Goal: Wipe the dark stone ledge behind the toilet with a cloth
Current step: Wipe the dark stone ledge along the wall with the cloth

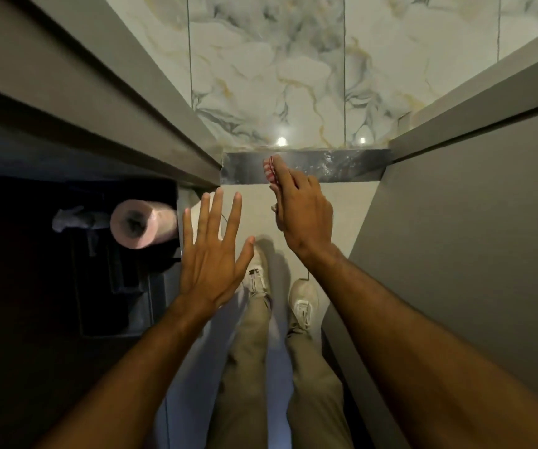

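The dark stone ledge [342,165] runs across the far end of a narrow stall, below a marbled wall. My right hand [303,210] reaches forward with a red-and-white cloth [269,171] held under its fingers; the cloth lies over the left half of the ledge's front edge. My left hand [214,251] is spread flat in the air, fingers apart, holding nothing, nearer to me and left of the right hand. No toilet shows in this view.
Grey partition walls [455,222] close in on both sides. A pink toilet paper roll [142,223] hangs in a dark recess on the left. My legs and white shoes [303,306] stand on the pale floor below.
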